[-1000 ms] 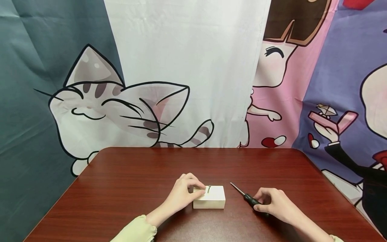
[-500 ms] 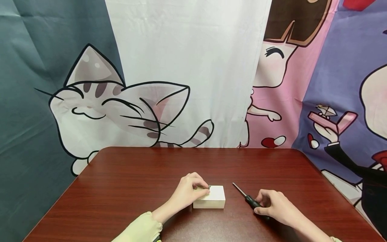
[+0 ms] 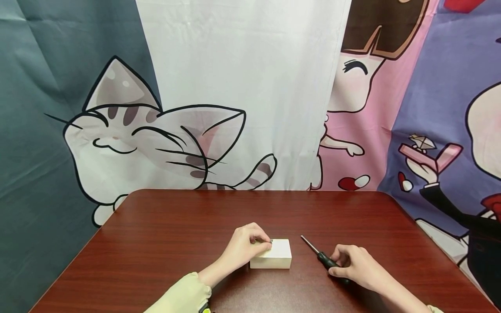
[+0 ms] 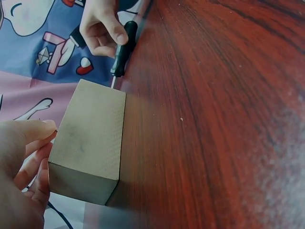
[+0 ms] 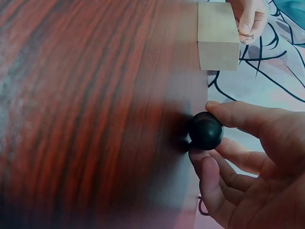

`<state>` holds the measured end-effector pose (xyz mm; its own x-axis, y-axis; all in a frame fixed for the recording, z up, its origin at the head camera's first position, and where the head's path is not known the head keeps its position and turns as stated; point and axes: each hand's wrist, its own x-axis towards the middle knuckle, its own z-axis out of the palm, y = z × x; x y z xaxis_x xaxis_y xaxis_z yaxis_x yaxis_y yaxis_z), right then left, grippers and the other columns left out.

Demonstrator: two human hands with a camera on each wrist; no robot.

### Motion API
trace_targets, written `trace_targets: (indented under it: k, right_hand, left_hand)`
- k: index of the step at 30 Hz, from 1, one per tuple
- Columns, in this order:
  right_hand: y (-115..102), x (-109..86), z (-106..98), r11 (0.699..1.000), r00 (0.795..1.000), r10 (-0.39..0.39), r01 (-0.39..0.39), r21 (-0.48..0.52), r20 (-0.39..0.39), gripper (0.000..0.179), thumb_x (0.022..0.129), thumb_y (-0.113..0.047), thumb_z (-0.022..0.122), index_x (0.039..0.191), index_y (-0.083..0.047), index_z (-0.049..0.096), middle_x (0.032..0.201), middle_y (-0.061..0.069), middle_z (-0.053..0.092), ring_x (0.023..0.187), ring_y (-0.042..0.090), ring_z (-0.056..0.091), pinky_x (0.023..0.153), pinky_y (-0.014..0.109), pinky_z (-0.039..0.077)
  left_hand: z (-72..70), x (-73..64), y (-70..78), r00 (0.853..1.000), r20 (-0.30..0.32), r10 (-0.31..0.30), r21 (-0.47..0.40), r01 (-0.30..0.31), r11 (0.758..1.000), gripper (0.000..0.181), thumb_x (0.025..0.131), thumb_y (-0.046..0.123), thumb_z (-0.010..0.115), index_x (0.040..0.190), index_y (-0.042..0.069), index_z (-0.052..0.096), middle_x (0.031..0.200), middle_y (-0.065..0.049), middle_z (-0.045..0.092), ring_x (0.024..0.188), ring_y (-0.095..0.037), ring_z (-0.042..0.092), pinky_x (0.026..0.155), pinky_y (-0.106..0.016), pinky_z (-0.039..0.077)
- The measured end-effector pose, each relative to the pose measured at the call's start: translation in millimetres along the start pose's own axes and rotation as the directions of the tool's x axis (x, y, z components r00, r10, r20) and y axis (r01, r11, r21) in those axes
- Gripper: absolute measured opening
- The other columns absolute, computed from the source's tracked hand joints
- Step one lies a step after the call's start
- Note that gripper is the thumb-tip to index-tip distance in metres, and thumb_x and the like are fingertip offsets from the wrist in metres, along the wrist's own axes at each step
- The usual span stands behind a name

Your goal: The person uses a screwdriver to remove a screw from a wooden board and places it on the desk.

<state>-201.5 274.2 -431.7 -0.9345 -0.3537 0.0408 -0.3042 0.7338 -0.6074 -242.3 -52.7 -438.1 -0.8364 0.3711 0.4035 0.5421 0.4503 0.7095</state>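
A pale wooden block (image 3: 278, 260) lies on the table in the head view. My left hand (image 3: 243, 241) is over its left part, thumb and forefinger pinching a small metal screw (image 3: 271, 241) at the block's top. Only the screw's head end shows past the fingertips; its lower part is hidden. To the right, my right hand (image 3: 355, 266) grips a screwdriver (image 3: 325, 260) by its black handle, its metal shaft pointing up and left toward the far side. In the right wrist view the rounded handle end (image 5: 206, 131) sits between thumb and fingers.
The reddish-brown wooden table (image 3: 188, 217) extends around both hands. A gap of table separates the block from the screwdriver's tip. Behind the far edge hangs a printed cloth backdrop (image 3: 242, 65) with cartoon figures.
My left hand has slid a little right across the block, and its fingertips now cover most of the screw that stood visible before. The screwdriver and right hand shifted slightly right.
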Motion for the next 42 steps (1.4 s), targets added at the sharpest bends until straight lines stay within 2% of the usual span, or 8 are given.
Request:
trace_targets:
  k: [7, 16, 21, 28, 36, 42]
  right_hand:
    - [0.0, 0.7, 0.3, 1.000, 1.000, -0.015, 0.015, -0.001, -0.006, 0.026, 0.077, -0.030, 0.083, 0.085, -0.016, 0.063, 0.070, -0.009, 0.059, 0.060, -0.004, 0.050, 0.054, 0.020, 0.043]
    - [0.4, 1.5, 0.5, 1.000, 1.000, -0.020, 0.020, -0.007, -0.011, 0.027, 0.076, -0.030, 0.083, 0.085, -0.016, 0.062, 0.069, -0.010, 0.058, 0.059, -0.004, 0.050, 0.054, 0.020, 0.042]
    - [0.4, 1.3, 1.2, 1.000, 1.000, -0.021, 0.021, -0.002, -0.011, 0.028, 0.076, -0.030, 0.083, 0.085, -0.016, 0.061, 0.069, -0.010, 0.058, 0.059, -0.004, 0.050, 0.054, 0.020, 0.042]
    - [0.5, 1.0, 1.8, 1.000, 1.000, -0.021, 0.021, 0.007, -0.007, 0.028, 0.076, -0.031, 0.083, 0.085, -0.016, 0.061, 0.069, -0.009, 0.058, 0.059, -0.004, 0.050, 0.053, 0.020, 0.043]
    - [-0.3, 1.0, 2.3, 1.000, 1.000, -0.018, 0.018, -0.006, -0.009, 0.029, 0.076, -0.031, 0.084, 0.085, -0.016, 0.060, 0.069, -0.009, 0.058, 0.059, -0.004, 0.049, 0.053, 0.020, 0.042]
    - [-1.0, 0.5, 3.7, 1.000, 0.999, -0.022, 0.022, -0.019, -0.024, 0.030, 0.075, -0.031, 0.084, 0.084, -0.016, 0.060, 0.068, -0.010, 0.057, 0.058, -0.004, 0.049, 0.053, 0.020, 0.042]
  left_hand:
    - [1.2, -1.1, -0.9, 1.000, -0.029, 0.003, 0.016, -0.002, 1.000, 0.005, 0.079, 0.016, 0.082, 0.079, 0.019, 0.077, 0.081, 0.009, 0.073, 0.076, -0.005, 0.059, 0.069, -0.021, 0.048]
    - [4.2, -1.4, -1.8, 0.998, -0.069, -0.008, 0.026, 0.010, 1.000, 0.007, 0.077, 0.015, 0.083, 0.078, 0.018, 0.076, 0.077, 0.007, 0.072, 0.075, -0.010, 0.059, 0.068, -0.020, 0.046]
    - [5.4, -2.3, -1.8, 0.996, -0.085, -0.030, 0.064, 0.036, 0.997, 0.008, 0.076, 0.019, 0.083, 0.077, 0.022, 0.075, 0.076, 0.011, 0.070, 0.073, -0.008, 0.058, 0.068, -0.016, 0.043]
    - [5.7, -2.3, -1.5, 0.993, -0.116, -0.008, 0.106, 0.020, 0.994, 0.010, 0.074, 0.022, 0.084, 0.075, 0.025, 0.075, 0.074, 0.013, 0.071, 0.069, -0.007, 0.059, 0.065, -0.014, 0.040]
    - [7.4, -1.3, -3.2, 0.992, -0.125, -0.021, 0.136, 0.038, 0.990, 0.012, 0.074, 0.026, 0.084, 0.072, 0.028, 0.073, 0.072, 0.016, 0.069, 0.066, -0.002, 0.055, 0.063, -0.014, 0.039]
    - [9.0, -0.8, -4.5, 0.991, -0.133, -0.018, 0.142, 0.037, 0.989, 0.013, 0.074, 0.027, 0.084, 0.071, 0.027, 0.072, 0.070, 0.016, 0.069, 0.065, -0.004, 0.057, 0.062, -0.014, 0.038]
